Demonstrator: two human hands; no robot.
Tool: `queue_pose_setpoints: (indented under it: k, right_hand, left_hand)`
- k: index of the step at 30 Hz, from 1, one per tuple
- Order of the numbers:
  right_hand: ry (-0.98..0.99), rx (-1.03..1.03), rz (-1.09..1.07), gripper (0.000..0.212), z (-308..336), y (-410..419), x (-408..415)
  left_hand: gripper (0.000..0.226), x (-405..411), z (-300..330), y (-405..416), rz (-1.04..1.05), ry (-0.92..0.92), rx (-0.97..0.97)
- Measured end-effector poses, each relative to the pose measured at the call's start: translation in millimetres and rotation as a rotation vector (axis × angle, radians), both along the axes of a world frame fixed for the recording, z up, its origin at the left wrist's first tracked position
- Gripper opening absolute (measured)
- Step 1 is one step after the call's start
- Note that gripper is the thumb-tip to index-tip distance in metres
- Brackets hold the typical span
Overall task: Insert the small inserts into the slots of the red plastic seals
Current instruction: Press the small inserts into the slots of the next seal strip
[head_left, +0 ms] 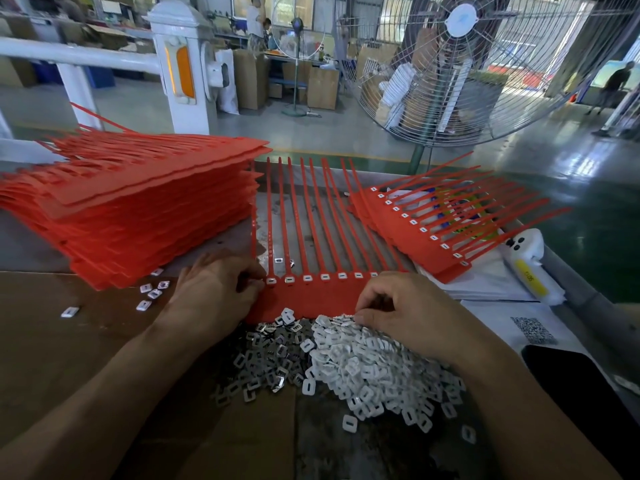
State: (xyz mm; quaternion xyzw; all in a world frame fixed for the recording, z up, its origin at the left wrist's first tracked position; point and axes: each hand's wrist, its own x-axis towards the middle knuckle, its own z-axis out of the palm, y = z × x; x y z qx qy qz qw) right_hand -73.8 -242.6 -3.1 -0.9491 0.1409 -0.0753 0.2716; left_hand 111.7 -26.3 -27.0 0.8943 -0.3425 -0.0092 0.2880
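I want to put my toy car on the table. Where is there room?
The brown cardboard left of the left hand is mostly bare, below the tall red seal stack. It is crowded between the hands, where the insert pile lies, and right, under the finished seals.

Tall seal stack blocks left; bare cardboard below.

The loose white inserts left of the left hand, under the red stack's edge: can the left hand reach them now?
Probably yes. The loose white inserts lie on open cardboard beside the left hand, with nothing between.
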Motion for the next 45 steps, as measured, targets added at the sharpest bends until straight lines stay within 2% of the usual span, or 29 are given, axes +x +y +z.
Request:
queue_pose_setpoints:
  k: [4, 8, 11, 15, 18, 28, 34, 39, 42, 45]
  right_hand:
    - [-0.057, 0.011, 0.070, 0.001, -1, 6, 3]
    - [-0.094, -0.003, 0.154, 0.018, -6, 20, 11]
    - [-0.103, -0.091, 0.187, 0.017, -10, 28, 19]
    - [-0.105, -0.091, 0.157, 0.009, -12, 31, 20]
    - [-0.111, -0.021, 0.107, 0.013, -12, 29, 19]
    - [-0.072, -0.033, 0.102, 0.015, -11, 29, 17]
    - [-0.135, 0.099, 0.097, 0.013, -8, 30, 15]
    - [-0.289, 0.212, -0.145, 0.011, -9, 12, 13]
    - [-0.350, 0.186, -0.341, 0.010, -10, -13, 11]
    - [-0.346, 0.155, -0.428, 0.010, -13, -33, 8]
  left_hand:
    - [0.015, -1, 1, 0, 0.002, 0.007, -0.006]
    - [0.015, -1, 1, 1, 0.004, 0.005, 0.006]
    - [0.015, -2, 2, 0, 0.003, 0.007, 0.014]
    - [0.015, -2, 2, 0, -0.001, 0.011, 0.012]
    - [0.014, -2, 2, 0, -0.002, 0.003, 0.014]
    - [0.014, 1, -1, 1, -0.004, -0.004, 0.009]
    - [0.013, 2, -3, 1, -0.010, -0.022, -0.006]
    - [0.013, 3, -3, 0, -0.016, -0.022, -0.009]
    - [0.013, 4, -4, 1, -0.017, -0.018, -0.009]
    - [0.013, 5, -5, 2, -0.017, -0.024, -0.007]
